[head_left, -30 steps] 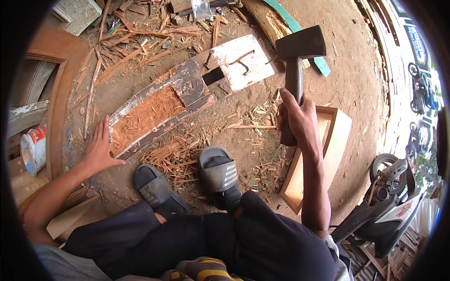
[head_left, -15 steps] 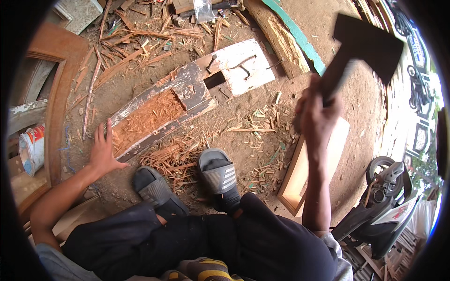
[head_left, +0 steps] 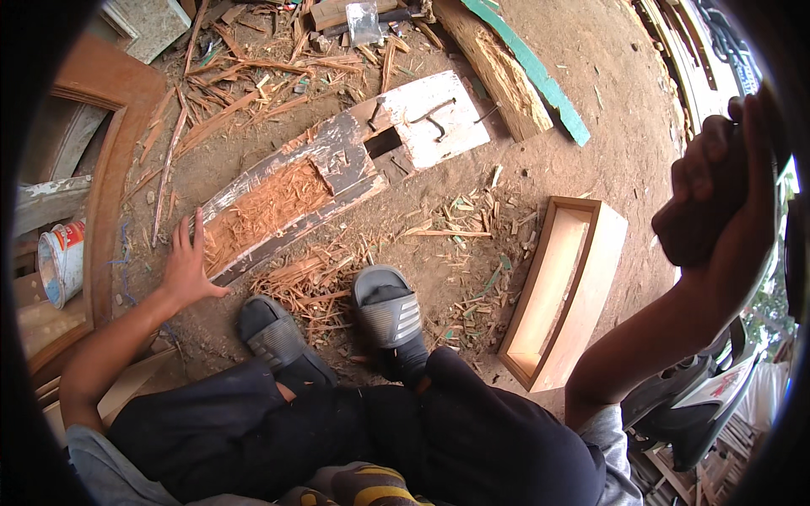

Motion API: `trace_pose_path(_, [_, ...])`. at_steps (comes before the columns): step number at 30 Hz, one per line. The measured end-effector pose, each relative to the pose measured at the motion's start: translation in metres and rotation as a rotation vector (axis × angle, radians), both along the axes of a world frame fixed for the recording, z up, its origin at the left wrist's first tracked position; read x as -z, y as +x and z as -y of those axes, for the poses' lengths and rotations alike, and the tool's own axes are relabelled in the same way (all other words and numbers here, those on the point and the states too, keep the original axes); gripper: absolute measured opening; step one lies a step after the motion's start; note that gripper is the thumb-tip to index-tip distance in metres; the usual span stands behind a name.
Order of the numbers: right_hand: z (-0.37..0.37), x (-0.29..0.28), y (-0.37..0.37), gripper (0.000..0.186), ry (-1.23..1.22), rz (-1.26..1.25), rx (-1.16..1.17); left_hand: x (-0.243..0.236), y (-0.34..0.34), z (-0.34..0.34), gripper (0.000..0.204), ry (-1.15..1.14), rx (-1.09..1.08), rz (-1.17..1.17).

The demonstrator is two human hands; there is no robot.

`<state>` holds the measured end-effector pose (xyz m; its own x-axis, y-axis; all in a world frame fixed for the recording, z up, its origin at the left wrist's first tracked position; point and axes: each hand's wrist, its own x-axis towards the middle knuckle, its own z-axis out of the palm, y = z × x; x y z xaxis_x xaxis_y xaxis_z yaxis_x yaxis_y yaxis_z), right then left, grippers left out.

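My left hand [head_left: 184,268] rests with spread fingers on the near left end of a weathered plank [head_left: 342,202] with dark, flaking paint. A shallow hollow in this plank exposes raw orange-brown wood [head_left: 274,211] strewn with chips. Farther along, the plank has a dark slot and a white-painted end [head_left: 447,139] with bent nails in it. At the far right my right hand [head_left: 730,190] is raised, fingers wrapped round the dark handle [head_left: 688,232] of a hatchet. Its blade cannot be made out now; the earlier frame shows it broad and dark.
An open wooden frame box [head_left: 582,291] lies beside my right knee. Splinters [head_left: 304,287] gather by my sandals [head_left: 388,308]. Beyond the plank are a rough timber [head_left: 498,76] and a green strip [head_left: 540,80]. Left stand a brown frame [head_left: 114,194] and a paint bucket [head_left: 63,261]; right, a motorbike [head_left: 700,396].
My right hand has swung the hatchet up and to the right, taking its blade out of clear sight. The left hand and the plank stay nearly in place.
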<state>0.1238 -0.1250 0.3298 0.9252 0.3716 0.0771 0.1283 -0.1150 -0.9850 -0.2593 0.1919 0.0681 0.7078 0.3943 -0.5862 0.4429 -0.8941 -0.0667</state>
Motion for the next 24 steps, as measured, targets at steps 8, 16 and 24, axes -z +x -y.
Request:
trace_pose_path(8, [0.052, 0.196, -0.014, 0.017, -0.56, -0.482, -0.201, -0.002, 0.005, 0.003, 0.151, -0.027, -0.043, 0.051])
trace_pose_path(16, [0.018, 0.098, -0.034, 0.031, -0.516, -0.456, -0.169, -0.005, -0.001, 0.001, 0.151, -0.027, -0.05, 0.067])
trace_pose_path(24, [-0.012, 0.033, -0.003, 0.021, -0.039, 0.037, 0.159, 0.0, -0.005, 0.002, 0.153, 0.008, -0.038, 0.043])
